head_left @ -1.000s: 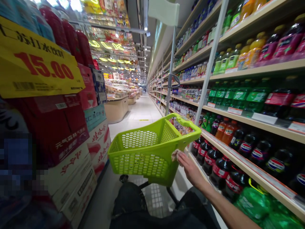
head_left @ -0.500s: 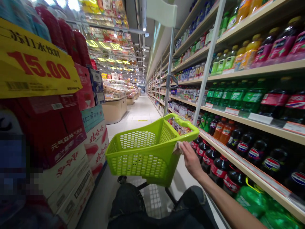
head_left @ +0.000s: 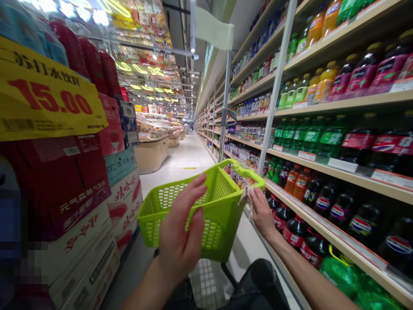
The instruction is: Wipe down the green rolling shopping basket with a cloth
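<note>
A lime-green shopping cart [head_left: 213,215] stands side-on before me, its handle end to the right. My right hand [head_left: 262,213] presses a crumpled light cloth [head_left: 245,194] against the cart's side, just below the handle. Fingers of that hand are bent over the cloth. My left hand [head_left: 183,228] is raised in front of the basket, between it and the camera, with thumb and fingers apart and nothing in it. It hides part of the basket's near wall.
Shelves of drink bottles [head_left: 325,135] line the right side. Stacked drink cartons [head_left: 80,181] with a yellow price sign [head_left: 48,92] rise at the left. A metal pole [head_left: 225,103] stands behind the cart, and a tiled aisle [head_left: 190,155] runs ahead.
My left hand has come into view from below, over the basket. The cloth and my right hand have shifted slightly up toward the handle. The view has turned a little.
</note>
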Demonstrator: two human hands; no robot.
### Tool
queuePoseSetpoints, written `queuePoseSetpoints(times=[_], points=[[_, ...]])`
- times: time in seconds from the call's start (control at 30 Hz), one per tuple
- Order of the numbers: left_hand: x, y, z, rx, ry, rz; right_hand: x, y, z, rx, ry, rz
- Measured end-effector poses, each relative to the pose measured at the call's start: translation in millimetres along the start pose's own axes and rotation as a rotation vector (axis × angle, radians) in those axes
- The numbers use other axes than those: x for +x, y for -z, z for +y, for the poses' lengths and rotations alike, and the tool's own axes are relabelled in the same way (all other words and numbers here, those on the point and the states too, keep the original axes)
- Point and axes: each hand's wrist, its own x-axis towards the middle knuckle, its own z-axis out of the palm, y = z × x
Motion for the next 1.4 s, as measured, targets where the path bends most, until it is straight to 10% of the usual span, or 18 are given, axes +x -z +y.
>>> queuePoseSetpoints(times=[0.2, 0.33, 0.5, 0.77, 0.93, 1.1, 1.4], points=[[-35, -81.5, -100, 0.510, 0.337, -0.615, -45, -23, -7, 0.011, 0.324, -0.215], [-65, -92.2, -125, 0.678, 0.314, -0.748, -49, -19, -19, 0.035, 0.337, -0.259], [-66, -87.2, -118, 0.696, 0.314, -0.780, -1, -7, -8, 0.010, 0.149, -0.096], [-67, -87.2, -123, 0.676, 0.310, -0.765, -75, -21, -11, 0.110, 0.302, -0.318], [-59, -109.6, -85, 0.152, 0.371, -0.472, -17, 3, -36, 0.289, 0.106, -0.350], [-58, -147.8, -50, -0.759, 0.909, -0.372, 3, 2, -70, 0.386, -0.045, -0.260], [-70, -139.6, -38, -0.934, 1.220, -0.514, -37, -9, -64, 0.204, 0.196, -0.220]])
